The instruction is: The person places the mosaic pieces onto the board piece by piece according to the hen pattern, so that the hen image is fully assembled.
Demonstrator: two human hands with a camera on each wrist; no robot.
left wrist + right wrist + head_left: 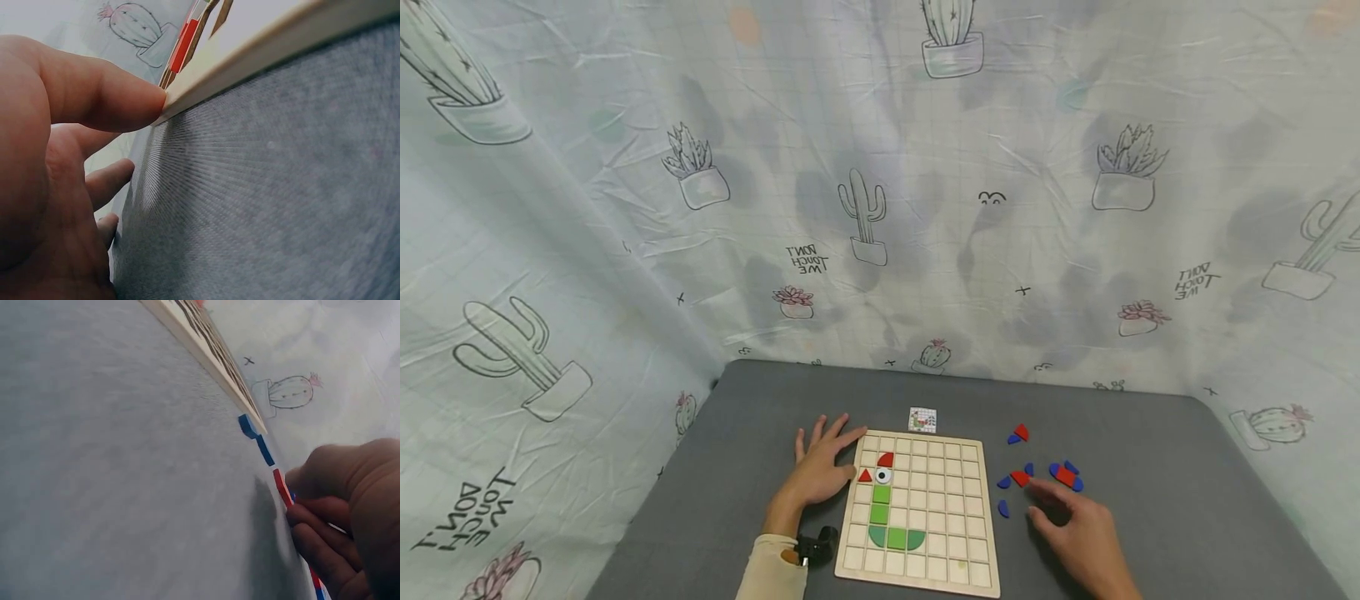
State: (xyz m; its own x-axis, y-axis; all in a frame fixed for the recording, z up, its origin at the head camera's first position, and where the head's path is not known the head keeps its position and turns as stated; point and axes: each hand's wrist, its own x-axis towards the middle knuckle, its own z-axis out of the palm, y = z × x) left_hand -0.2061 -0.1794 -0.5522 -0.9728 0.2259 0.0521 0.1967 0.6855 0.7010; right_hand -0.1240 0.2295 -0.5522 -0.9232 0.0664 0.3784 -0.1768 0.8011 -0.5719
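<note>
There the left hand [823, 467] was, fingers splayed, thumb against the wooden grid board [936, 502]. And the right hand [1081, 532], half open, thumb and forefinger apart, nothing clearly gripped, was right at the red piece [1019, 477] beside the board! Piece selection, seemingly; next called for a clean pinch, then a lift.

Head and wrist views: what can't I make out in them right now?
Small card, head view: printed details too small to read.
Wooden board, left wrist view: the rest of it, cut off by the top edge.
Red and blue pieces, right wrist view: partly hidden by the right hand.
</note>
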